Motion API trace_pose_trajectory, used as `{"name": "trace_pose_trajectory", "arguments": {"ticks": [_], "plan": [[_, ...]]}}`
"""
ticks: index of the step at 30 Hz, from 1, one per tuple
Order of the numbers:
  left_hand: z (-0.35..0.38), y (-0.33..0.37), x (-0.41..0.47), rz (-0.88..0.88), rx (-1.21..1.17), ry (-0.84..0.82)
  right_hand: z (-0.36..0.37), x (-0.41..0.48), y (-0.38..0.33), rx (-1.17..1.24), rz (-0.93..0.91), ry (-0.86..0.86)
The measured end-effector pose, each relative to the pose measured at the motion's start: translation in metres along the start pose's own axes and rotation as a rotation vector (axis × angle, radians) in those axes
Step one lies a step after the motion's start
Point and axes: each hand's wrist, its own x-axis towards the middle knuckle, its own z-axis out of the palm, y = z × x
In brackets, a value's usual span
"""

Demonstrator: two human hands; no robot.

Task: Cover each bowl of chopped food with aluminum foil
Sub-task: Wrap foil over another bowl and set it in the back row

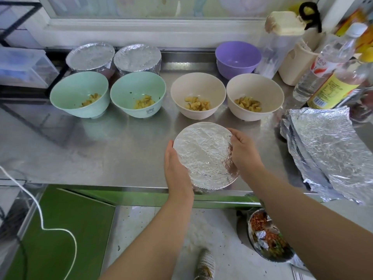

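1. One steel counter fills most of what I see. Its broadest bare stretch lies to my left, between the row of open bowls and the front edge.
2. Loose foil sheets are piled at my right, and the pile hangs over the front edge of the counter.
3. Between my palms sits the foil-covered bowl, its top a crinkled disc tilted a little toward me. Its near side lies over the counter's front edge; I cannot tell whether its base rests on the steel.
4. My left hand cups the bowl's left side, thumb along the rim and fingers curled out of sight beneath.
5. My right hand wraps the right side, its fingers bent over the rim's far corner and pressing on the foil.
6. Four open bowls stand in a row just beyond: two green bowls on the left and two cream bowls on the right. Each holds yellow chopped food.
7. Two covered bowls stand touching behind the green pair, near the back wall.
8. A purple bowl sits behind the cream pair.
9. Bottles crowd the far right corner, above the foil pile.
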Motion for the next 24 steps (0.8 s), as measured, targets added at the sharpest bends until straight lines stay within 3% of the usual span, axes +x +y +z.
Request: {"name": "trace_pose_trajectory", "arguments": {"ticks": [6,13,24], "plan": [[-0.013,0.008,0.011,-0.014,0.025,0.109,0.002,-0.028,0.011,0.158,0.108,0.141],[0.004,-0.008,-0.047,0.016,-0.048,0.093,-0.003,-0.007,-0.007,0.001,0.061,-0.041],[0.009,0.001,-0.004,-0.041,-0.105,0.076,-0.001,-0.025,0.008,0.130,0.103,0.119]]}}
